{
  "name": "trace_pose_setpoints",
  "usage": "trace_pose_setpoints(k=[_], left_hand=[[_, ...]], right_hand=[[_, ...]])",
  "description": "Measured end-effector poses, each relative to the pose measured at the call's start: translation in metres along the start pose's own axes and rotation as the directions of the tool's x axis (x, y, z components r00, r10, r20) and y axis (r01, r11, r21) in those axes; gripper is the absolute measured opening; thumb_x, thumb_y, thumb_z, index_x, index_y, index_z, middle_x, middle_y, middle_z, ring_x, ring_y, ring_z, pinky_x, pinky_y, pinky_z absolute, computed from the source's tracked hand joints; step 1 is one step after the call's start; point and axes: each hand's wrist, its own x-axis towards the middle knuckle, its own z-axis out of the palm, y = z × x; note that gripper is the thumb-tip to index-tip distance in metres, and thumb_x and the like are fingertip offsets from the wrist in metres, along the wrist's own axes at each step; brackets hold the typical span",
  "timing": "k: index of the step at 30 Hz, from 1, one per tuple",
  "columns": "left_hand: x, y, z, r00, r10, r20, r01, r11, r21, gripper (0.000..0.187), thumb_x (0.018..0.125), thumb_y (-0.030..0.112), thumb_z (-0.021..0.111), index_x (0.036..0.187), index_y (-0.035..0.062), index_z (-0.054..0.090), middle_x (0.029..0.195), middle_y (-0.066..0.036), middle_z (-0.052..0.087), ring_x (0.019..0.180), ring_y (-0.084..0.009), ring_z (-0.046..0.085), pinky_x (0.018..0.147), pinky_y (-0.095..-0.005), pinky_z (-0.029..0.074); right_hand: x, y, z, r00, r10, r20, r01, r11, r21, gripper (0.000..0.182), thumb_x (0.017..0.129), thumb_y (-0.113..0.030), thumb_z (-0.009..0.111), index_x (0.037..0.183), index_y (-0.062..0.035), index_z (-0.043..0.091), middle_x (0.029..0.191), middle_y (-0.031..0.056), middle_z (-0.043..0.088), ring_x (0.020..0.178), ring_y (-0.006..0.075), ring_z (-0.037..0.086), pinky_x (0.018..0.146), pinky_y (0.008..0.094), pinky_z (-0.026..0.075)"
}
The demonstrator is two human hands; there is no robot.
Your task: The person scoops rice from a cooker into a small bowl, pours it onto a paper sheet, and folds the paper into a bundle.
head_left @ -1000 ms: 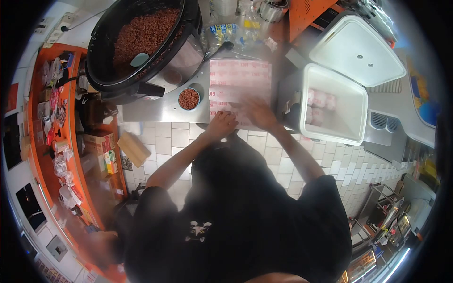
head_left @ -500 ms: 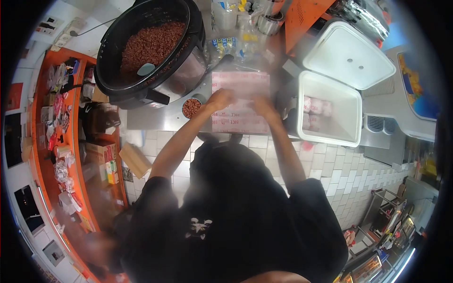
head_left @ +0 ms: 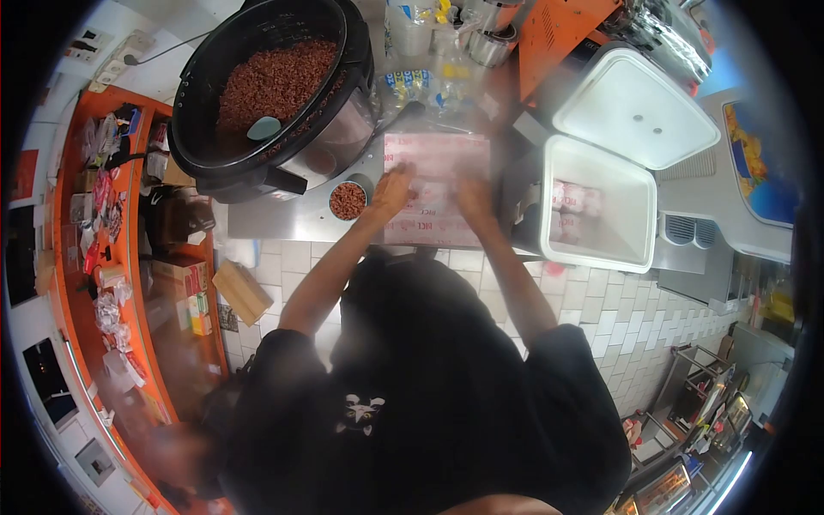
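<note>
Both hands now drawn slightly back toward the body since a moment ago: left hand and right hand pressing flat, fingers released, on the printed wrapper sheet beside the small rice bowl on the tabletop.

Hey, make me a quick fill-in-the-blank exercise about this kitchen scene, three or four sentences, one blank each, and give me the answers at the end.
1. Both the left hand and the right hand rest on the printed ______ sheet.
2. The big black cooker is full of ______ rice.
3. The lid of the white cooler box stands ______.
4. The small round cup of rice sits to the ______ of the left hand in the picture.

Missing words: paper; reddish-brown; open; left
</note>
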Motion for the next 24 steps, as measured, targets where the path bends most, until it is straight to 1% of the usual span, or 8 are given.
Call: trace_pose_setpoints(k=[4,6,7,9,13,15,22,24], left_hand=[[-0.007,0.005,-0.002,0.997,-0.046,-0.059,0.053,0.990,0.128,0.026,0.076,0.012,0.074,0.098,0.0045,0.064,0.106,-0.015,0.065,0.107,-0.0365,0.060,0.092,-0.0465,0.046],[-0.008,-0.004,0.004,0.991,-0.021,0.131,0.013,0.998,0.058,0.027,0.075,0.016,0.073,0.098,0.0055,0.065,0.108,-0.012,0.063,0.107,-0.0339,0.060,0.093,-0.0453,0.046],[-0.013,-0.010,0.012,0.991,-0.023,0.134,0.016,0.998,0.057,0.027,0.075,0.016,0.073,0.098,0.0055,0.065,0.108,-0.012,0.063,0.107,-0.0339,0.060,0.093,-0.0453,0.046],[-0.029,-0.014,0.023,0.960,0.274,0.053,-0.279,0.935,0.219,0.022,0.081,0.017,0.069,0.102,0.0084,0.067,0.101,-0.010,0.065,0.099,-0.0326,0.062,0.091,-0.0452,0.046],[-0.057,-0.010,0.011,0.942,0.337,0.001,-0.333,0.930,0.154,0.024,0.083,0.015,0.064,0.106,0.0079,0.068,0.105,-0.009,0.066,0.102,-0.0304,0.062,0.092,-0.0442,0.046],[-0.069,0.000,-0.004,0.915,0.402,-0.025,-0.394,0.907,0.150,0.018,0.078,0.008,0.063,0.096,0.0072,0.066,0.115,-0.008,0.063,0.106,-0.0270,0.062,0.096,-0.0423,0.046],[-0.046,-0.016,0.002,0.944,0.304,0.130,-0.315,0.945,0.082,0.015,0.084,0.008,0.060,0.097,0.0067,0.067,0.102,-0.008,0.068,0.097,-0.0295,0.066,0.094,-0.0451,0.046],[-0.034,-0.016,0.009,0.980,0.182,0.085,-0.185,0.983,0.022,0.013,0.084,0.009,0.064,0.097,0.0078,0.066,0.098,-0.008,0.070,0.098,-0.0307,0.066,0.092,-0.0466,0.046]], right_hand=[[-0.003,0.011,-0.003,0.966,-0.026,0.259,0.010,0.998,0.061,0.010,0.084,-0.009,0.059,0.086,-0.0014,0.065,0.094,0.0204,0.065,0.092,0.0400,0.063,0.083,0.0476,0.050],[-0.014,0.015,0.007,0.953,0.077,0.294,-0.139,0.970,0.199,0.011,0.084,-0.008,0.058,0.087,-0.0022,0.067,0.093,0.0176,0.065,0.091,0.0373,0.063,0.081,0.0447,0.050],[-0.020,0.014,0.004,0.952,0.077,0.297,-0.141,0.970,0.200,0.011,0.084,-0.008,0.058,0.087,-0.0022,0.067,0.093,0.0176,0.065,0.091,0.0373,0.063,0.081,0.0447,0.050],[-0.035,0.013,-0.003,0.982,-0.131,0.134,0.092,0.959,0.268,0.013,0.084,-0.008,0.058,0.091,-0.0027,0.068,0.098,0.0185,0.066,0.094,0.0373,0.063,0.083,0.0448,0.049],[-0.050,0.011,-0.015,0.962,-0.239,0.135,0.213,0.960,0.184,0.019,0.081,-0.006,0.060,0.099,-0.0029,0.066,0.102,0.0180,0.065,0.098,0.0374,0.062,0.085,0.0468,0.048],[-0.052,-0.001,-0.049,0.957,-0.291,0.014,0.273,0.913,0.302,0.027,0.079,-0.003,0.061,0.106,-0.0035,0.064,0.106,0.0162,0.064,0.100,0.0358,0.061,0.086,0.0467,0.048],[-0.044,0.020,-0.030,0.919,-0.373,0.129,0.336,0.911,0.239,0.030,0.078,-0.002,0.063,0.107,-0.0031,0.063,0.110,0.0168,0.067,0.103,0.0341,0.063,0.089,0.0457,0.048],[-0.035,0.019,-0.027,0.938,-0.272,0.214,0.194,0.925,0.326,0.026,0.080,-0.002,0.061,0.106,-0.0026,0.062,0.096,0.0166,0.070,0.095,0.0372,0.065,0.085,0.0485,0.050]])
